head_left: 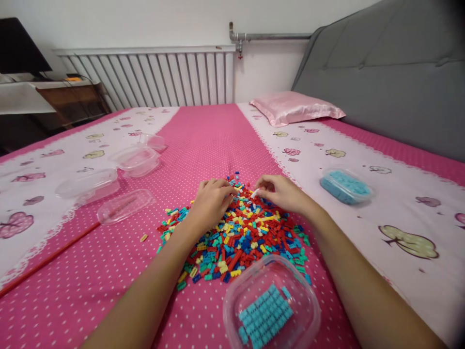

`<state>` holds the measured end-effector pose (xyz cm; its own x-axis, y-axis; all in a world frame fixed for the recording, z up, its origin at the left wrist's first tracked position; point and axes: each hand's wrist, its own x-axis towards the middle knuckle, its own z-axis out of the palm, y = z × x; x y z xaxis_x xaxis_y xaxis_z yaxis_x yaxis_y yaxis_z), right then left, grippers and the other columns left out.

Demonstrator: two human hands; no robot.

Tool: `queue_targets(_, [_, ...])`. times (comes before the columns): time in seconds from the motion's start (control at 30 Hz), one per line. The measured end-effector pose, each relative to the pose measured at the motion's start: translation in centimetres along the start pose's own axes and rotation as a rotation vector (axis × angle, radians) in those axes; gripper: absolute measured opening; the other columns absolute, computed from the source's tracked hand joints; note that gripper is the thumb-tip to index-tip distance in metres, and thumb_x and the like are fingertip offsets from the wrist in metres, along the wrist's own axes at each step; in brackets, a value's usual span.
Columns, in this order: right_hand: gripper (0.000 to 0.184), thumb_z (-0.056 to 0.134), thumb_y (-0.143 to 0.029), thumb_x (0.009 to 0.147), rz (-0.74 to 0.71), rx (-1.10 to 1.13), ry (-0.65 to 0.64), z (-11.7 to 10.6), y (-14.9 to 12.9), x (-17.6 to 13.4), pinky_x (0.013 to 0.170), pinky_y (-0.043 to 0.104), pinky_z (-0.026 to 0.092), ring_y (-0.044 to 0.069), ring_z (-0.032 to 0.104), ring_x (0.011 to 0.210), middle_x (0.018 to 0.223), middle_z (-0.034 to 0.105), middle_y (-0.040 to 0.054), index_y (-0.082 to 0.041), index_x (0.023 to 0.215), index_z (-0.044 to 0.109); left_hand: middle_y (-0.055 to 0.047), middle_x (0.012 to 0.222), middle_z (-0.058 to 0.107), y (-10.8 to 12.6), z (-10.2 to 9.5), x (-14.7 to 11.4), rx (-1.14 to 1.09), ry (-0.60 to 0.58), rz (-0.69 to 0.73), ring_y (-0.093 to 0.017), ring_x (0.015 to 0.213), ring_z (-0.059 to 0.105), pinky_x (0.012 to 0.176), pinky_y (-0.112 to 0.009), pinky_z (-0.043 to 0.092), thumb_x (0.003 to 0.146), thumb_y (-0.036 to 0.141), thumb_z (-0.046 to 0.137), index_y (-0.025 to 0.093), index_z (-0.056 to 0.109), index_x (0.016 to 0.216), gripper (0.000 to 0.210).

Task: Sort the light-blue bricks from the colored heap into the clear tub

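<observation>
A heap of small red, blue, yellow and teal bricks (238, 237) lies on the pink dotted bedsheet (207, 140). My left hand (210, 201) rests on the far left side of the heap, its fingers curled down into the bricks. My right hand (281, 193) is at the heap's far right side and pinches a small pale brick (254, 194) between thumb and fingertips. Whether the left hand holds a brick is hidden by its fingers.
A clear tub with light-blue bricks (271, 310) stands just in front of the heap. A second tub filled with light-blue bricks (345, 186) sits at the right. Empty clear tubs (136, 160) and a lid (125, 206) lie at the left, next to a red rod (51, 257). A pink pillow (294, 107) lies at the grey headboard.
</observation>
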<state>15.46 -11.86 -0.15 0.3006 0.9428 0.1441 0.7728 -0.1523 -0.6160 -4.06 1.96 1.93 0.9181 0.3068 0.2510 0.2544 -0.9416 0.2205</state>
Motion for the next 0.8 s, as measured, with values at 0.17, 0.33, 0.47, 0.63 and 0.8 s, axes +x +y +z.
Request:
queue_targets(0.17, [0.032,0.062,-0.041,0.097,0.014,-0.009,-0.027,-2.2,1.0,-0.7,0.081,0.038,0.058,0.017,0.066,0.093,0.111,0.067,0.0065,-0.016,0.117,0.064,-0.006,0.124,0.07,1.6,0.1,0.0,-0.008,-0.013,0.078,-0.025,0.121,0.059,0.109,-0.047,0.035,0.103,0.025,0.044,0.024,0.069,0.117,0.029])
queue_targets(0.33, [0.032,0.062,-0.041,0.097,0.084,-0.048,-0.006,-2.6,1.3,-0.8,0.084,0.039,0.058,0.018,0.066,0.095,0.113,0.067,0.007,-0.016,0.117,0.064,-0.004,0.138,0.064,1.0,1.2,0.0,-0.024,-0.113,0.176,-0.021,0.129,0.056,0.111,-0.043,0.037,0.105,0.026,0.04,0.025,0.065,0.128,0.033])
queue_targets(0.47, [0.032,0.062,-0.041,0.097,0.139,-0.091,0.021,-2.5,1.3,-0.7,0.085,0.04,0.058,0.018,0.066,0.097,0.116,0.067,0.0074,-0.017,0.118,0.064,-0.005,0.138,0.061,0.6,1.2,-0.1,-0.006,-0.139,0.215,-0.024,0.128,0.054,0.109,-0.044,0.039,0.103,0.024,0.045,0.029,0.068,0.123,0.031])
queue_targets(0.63, [0.032,0.062,-0.041,0.097,0.121,-0.081,0.001,-2.2,0.5,-0.7,0.084,0.039,0.058,0.018,0.066,0.097,0.115,0.067,0.0073,-0.017,0.118,0.064,-0.004,0.134,0.061,1.1,0.8,-0.1,0.026,-0.125,0.237,-0.024,0.126,0.053,0.107,-0.045,0.035,0.1,0.014,0.045,0.029,0.074,0.107,0.033])
queue_targets(0.8, [0.032,0.062,-0.041,0.097,0.085,-0.055,-0.042,-1.8,0.0,-0.5,0.083,0.039,0.058,0.018,0.066,0.095,0.113,0.067,0.0071,-0.016,0.118,0.064,-0.002,0.11,0.069,1.1,0.4,0.0,0.058,-0.139,0.274,-0.021,0.109,0.058,0.101,-0.043,0.031,0.098,0.02,0.055,0.023,0.073,0.079,0.027])
